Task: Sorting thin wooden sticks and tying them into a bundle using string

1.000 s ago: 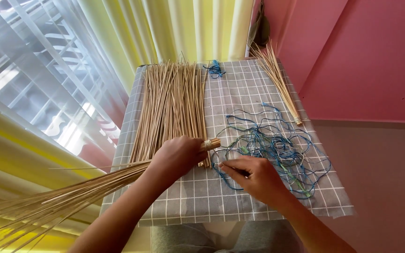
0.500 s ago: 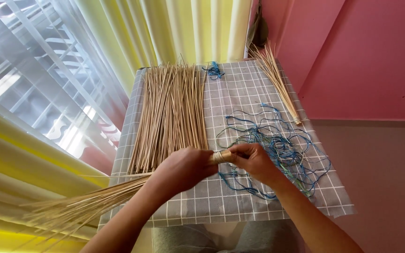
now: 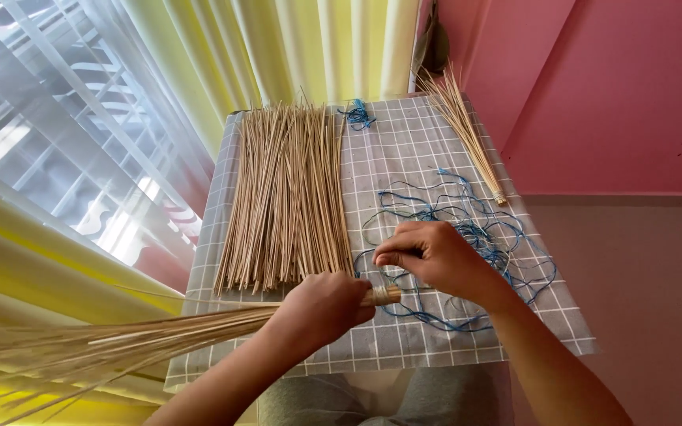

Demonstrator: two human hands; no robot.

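Note:
My left hand (image 3: 319, 309) grips a tied bundle of thin tan sticks (image 3: 112, 341) near its bound end, which pokes out to the right of the fist. The bundle fans out to the left, past the table's edge. My right hand (image 3: 434, 257) hovers just above and right of that bound end, fingers pinched together over a tangle of blue and green thread (image 3: 467, 237). Whether a strand is between the fingers I cannot tell.
A grey checked cloth (image 3: 404, 158) covers the small table. A wide layer of loose sticks (image 3: 290, 197) lies on its left half. A second tied stick bundle (image 3: 467, 138) lies at the far right, a small blue thread knot (image 3: 357, 117) at the back. Curtains hang left, a pink wall right.
My left hand has drawn the bundle's bound end toward me and slightly right. My right hand went from the cloth to the bound end, then lifted above it with fingers pinched.

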